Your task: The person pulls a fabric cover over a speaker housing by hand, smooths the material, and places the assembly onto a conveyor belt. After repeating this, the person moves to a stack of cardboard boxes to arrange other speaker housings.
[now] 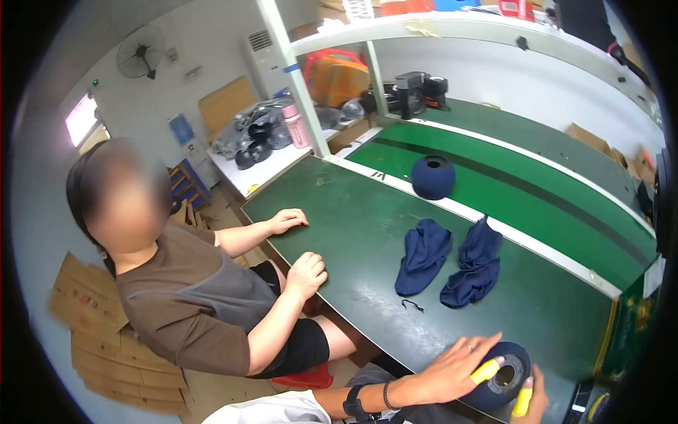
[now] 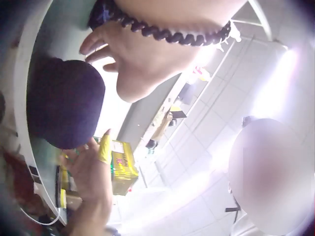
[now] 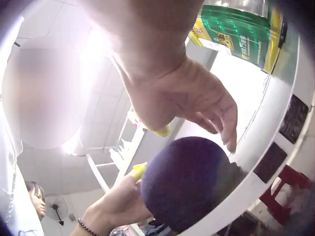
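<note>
A ball covered in navy fabric [image 1: 513, 357], with a grey ring around a central hole, sits at the near edge of the green table. My left hand [image 1: 452, 371] holds its left side, fingers reaching over the top and the yellow-wrapped thumb on the front. On the opposite side my right hand [image 1: 538, 401] grips it, its yellow-wrapped thumb beside the ring. The right wrist view shows the ball's smooth fabric side [image 3: 187, 182] between both hands. Two crumpled navy cloth pieces [image 1: 424, 258] lie farther in, near a short dark cord [image 1: 412, 305].
A second navy ball [image 1: 433, 177] rests on the rail edge by the green belt [image 1: 522, 205]. Another person [image 1: 191, 283] sits at the left, hands on the table edge. A green-and-yellow box [image 3: 236, 37] stands at the right. A metal post [image 1: 300, 92] rises behind the table.
</note>
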